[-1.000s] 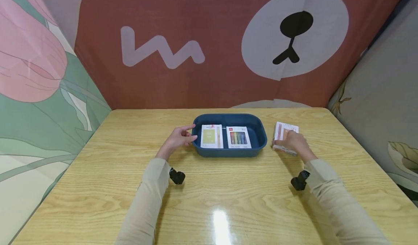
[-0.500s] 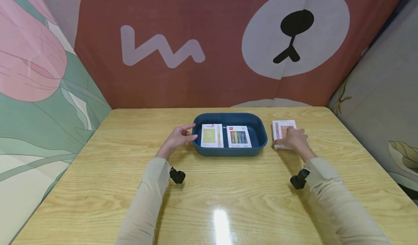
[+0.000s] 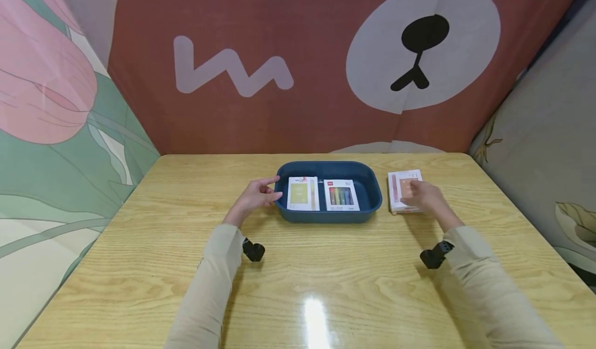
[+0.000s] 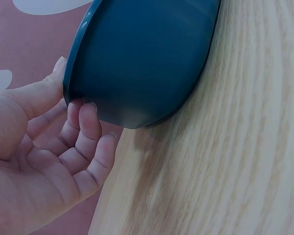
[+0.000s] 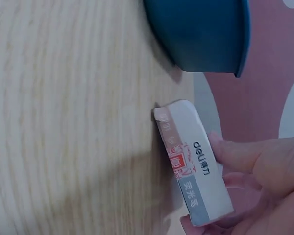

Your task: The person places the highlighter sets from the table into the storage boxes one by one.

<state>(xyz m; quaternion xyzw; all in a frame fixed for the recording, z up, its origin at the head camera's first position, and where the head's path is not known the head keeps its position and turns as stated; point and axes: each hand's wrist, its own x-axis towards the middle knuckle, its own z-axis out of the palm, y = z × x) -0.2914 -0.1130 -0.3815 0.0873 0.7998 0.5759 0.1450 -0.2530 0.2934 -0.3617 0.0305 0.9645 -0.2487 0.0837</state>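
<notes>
A dark blue plastic tray (image 3: 372, 176) lies near the back of the table. Inside it are two flat white boxes side by side, one with a yellow-green panel (image 3: 299, 194), the other printed with a row of coloured sticks (image 3: 340, 195). My left hand (image 3: 254, 196) holds the tray's left rim, thumb and curled fingers about the edge. To the right of the tray a white highlighter box (image 5: 193, 159) with a pinkish panel lies flat on the table. My right hand (image 3: 427, 196) is over its right side, thumb above the top face, fingers loosely bent at the right end.
The light wood table (image 3: 298, 266) runs up to a red-brown printed backdrop (image 3: 316, 116). Patterned cloth hangs at the left (image 3: 51, 183) and right (image 3: 540, 132) sides. A small black camera sits at each wrist.
The highlighter box has turned from slanted to nearly square with the tray. My right thumb has come away from the box's left edge as the hand shifted right. The left hand stays put.
</notes>
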